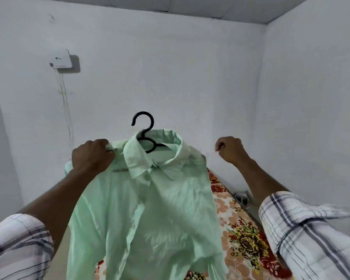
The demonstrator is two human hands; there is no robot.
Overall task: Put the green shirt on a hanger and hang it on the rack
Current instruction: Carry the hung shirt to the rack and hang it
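Pinching the shirt (pixel 146 209) by its shoulder, the left grip (pixel 92 156) has its fingers curled tight on the cloth. Just right of that grip the hanger (pixel 143 113) hook sticks up out of the collar. Beyond the shirt's far shoulder the right grip (pixel 229 149) is a fist, holding nothing. Below both lies the bed (pixel 242 235).
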